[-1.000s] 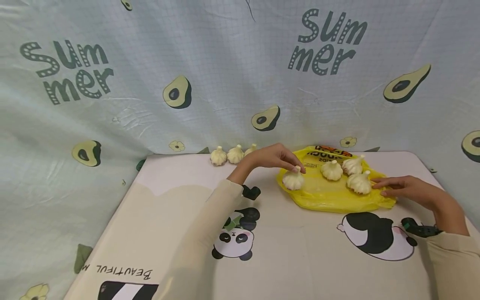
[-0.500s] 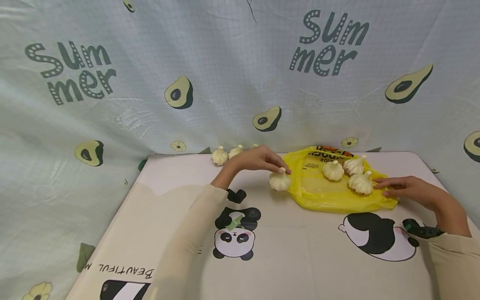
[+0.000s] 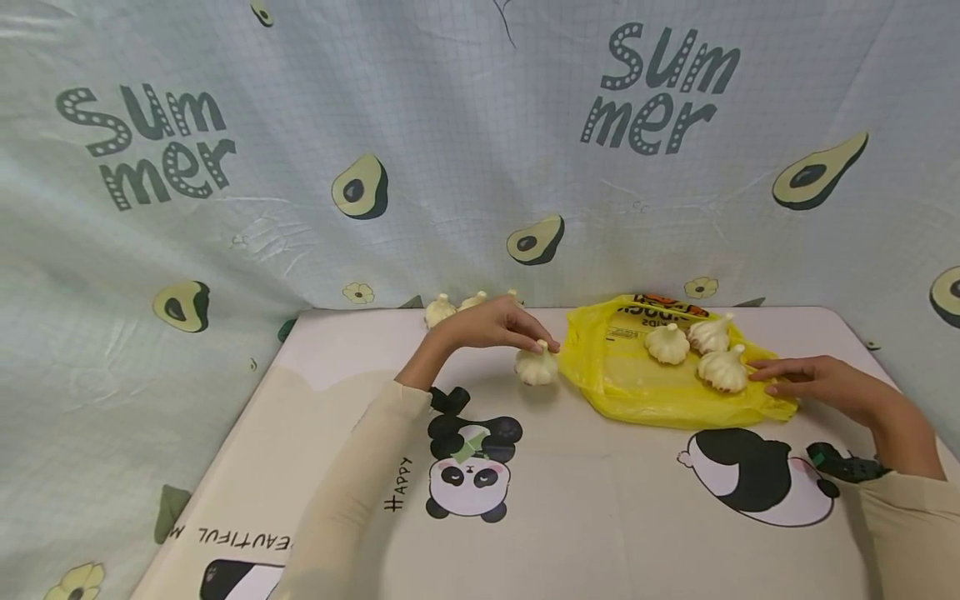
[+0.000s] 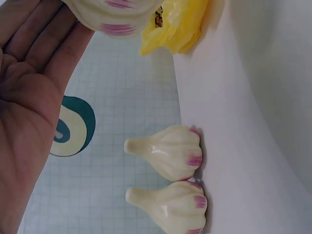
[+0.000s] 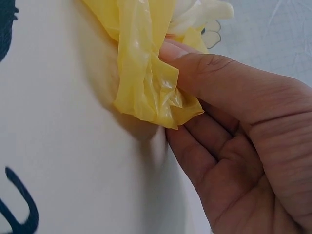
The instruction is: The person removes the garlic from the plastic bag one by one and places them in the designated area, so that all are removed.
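- Garlic bulb (image 3: 536, 367): just left of the yellow bag (image 3: 637, 387), pinched at the neck by the left hand (image 3: 495, 323), seemingly clear of the table (image 3: 570, 517).
- At the bag's right end: crumpled plastic gripped in the right hand (image 3: 832, 387).
- Best done, by judgement: pinch firm, bulb upright; bag pinned without tugging, to avoid rolling.
- On the bag: three bulbs (image 3: 667, 344).
- Left beyond the bag: row of bulbs (image 3: 439, 312), partly hidden.

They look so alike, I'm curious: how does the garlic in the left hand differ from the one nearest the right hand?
The held garlic is in the left hand; the other garlic lies on the yellow bag. The held garlic's stem points up; the other garlic's leans right. Both are pale bulbs.
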Demonstrator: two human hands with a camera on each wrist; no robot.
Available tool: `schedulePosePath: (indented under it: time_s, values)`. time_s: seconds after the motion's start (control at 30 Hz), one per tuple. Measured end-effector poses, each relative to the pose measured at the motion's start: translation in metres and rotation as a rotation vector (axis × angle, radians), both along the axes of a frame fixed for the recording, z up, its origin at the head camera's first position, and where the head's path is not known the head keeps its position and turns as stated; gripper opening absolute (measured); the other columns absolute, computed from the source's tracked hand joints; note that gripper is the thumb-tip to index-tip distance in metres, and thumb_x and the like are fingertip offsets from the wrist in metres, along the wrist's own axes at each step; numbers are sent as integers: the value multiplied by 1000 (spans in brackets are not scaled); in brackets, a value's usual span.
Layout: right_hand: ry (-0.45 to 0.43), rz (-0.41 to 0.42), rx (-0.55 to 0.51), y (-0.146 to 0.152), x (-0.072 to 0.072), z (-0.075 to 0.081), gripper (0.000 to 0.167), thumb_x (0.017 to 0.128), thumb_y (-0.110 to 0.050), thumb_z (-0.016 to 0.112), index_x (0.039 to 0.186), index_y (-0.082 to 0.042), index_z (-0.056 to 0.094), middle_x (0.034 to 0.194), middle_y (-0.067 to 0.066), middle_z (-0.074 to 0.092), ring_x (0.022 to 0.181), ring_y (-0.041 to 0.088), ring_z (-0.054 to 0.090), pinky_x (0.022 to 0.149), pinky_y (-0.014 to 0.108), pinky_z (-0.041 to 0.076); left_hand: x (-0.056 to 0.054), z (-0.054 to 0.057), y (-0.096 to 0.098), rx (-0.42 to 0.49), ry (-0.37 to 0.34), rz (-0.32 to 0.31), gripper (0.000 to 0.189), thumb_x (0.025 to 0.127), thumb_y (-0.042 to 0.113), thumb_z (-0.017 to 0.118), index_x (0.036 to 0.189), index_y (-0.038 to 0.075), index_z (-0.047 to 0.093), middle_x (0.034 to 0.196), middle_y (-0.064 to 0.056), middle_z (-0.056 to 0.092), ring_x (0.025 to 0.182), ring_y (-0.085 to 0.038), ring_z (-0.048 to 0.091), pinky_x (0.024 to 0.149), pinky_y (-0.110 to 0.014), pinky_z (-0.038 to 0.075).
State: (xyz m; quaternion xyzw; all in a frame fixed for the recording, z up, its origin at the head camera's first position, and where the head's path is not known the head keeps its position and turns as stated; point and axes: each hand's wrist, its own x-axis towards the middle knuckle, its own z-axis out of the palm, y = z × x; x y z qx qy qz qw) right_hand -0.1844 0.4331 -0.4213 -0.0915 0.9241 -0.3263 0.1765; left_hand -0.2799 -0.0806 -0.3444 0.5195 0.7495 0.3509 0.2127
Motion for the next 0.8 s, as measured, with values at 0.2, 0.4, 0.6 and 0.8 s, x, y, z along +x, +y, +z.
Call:
schedulePosePath:
  time_s: [0.2, 0.4, 0.6, 0.8]
  values:
    - [8, 5, 10, 0, 0, 0, 40, 100, -28, 66, 129, -1, 68, 147, 33, 47, 131, 50, 42, 79, 12, 42, 4, 0, -13, 10, 10, 38, 24, 97, 15, 71, 121, 8, 76, 114, 4, 76, 108, -7, 68, 91, -29, 56]
    - [15, 7, 21, -1, 0, 1, 40, 100, -28, 65, 130, -1, 68, 147, 31, 48, 130, 41, 45, 79, 13, 42, 7, 2, -22, 25, 23, 43, 24, 97, 15, 71, 120, 8, 76, 116, 2, 76, 109, -8, 69, 92, -29, 55]
    - [1, 1, -3, -1, 1, -1, 42, 101, -27, 65, 131, 1, 66, 148, 34, 45, 134, 57, 35, 78, 12, 41, 8, 2, -33, 27, 49, 42, 25, 98, 14, 70, 120, 7, 76, 116, 0, 76, 108, -9, 69, 89, -28, 56]
    - [14, 14, -8, -1, 2, -1, 39, 101, -26, 65, 129, 1, 67, 148, 35, 45, 134, 51, 40, 79, 11, 40, 10, -1, -48, 30, 30, 95, 25, 97, 14, 70, 121, 8, 76, 117, 0, 75, 112, -11, 68, 92, -29, 55]
